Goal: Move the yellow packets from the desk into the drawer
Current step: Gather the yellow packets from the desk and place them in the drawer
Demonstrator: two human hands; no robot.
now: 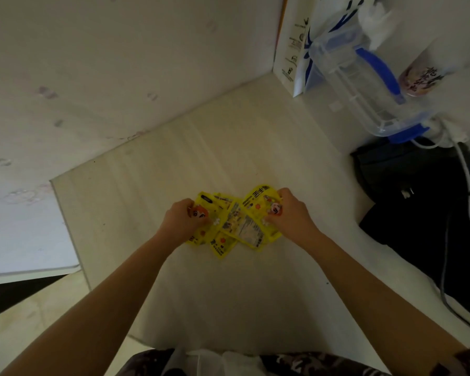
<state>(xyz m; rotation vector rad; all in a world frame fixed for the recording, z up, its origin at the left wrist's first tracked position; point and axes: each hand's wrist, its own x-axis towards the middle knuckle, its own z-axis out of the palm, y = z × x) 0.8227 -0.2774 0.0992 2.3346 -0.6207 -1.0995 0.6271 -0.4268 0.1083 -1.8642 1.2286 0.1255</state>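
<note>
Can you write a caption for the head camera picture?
Both hands, left and right, gather yellow packets on the pale desk.

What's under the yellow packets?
The pale desk. The yellow packets overlap in a pile, gripped by left hand and right hand, hiding anything beneath.

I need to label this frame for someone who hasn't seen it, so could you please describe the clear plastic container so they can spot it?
Start at the pale wooden desk and follow it to its far right corner. The clear plastic container lies tilted there beside a white paper bag; its blue clips set it apart.
</note>
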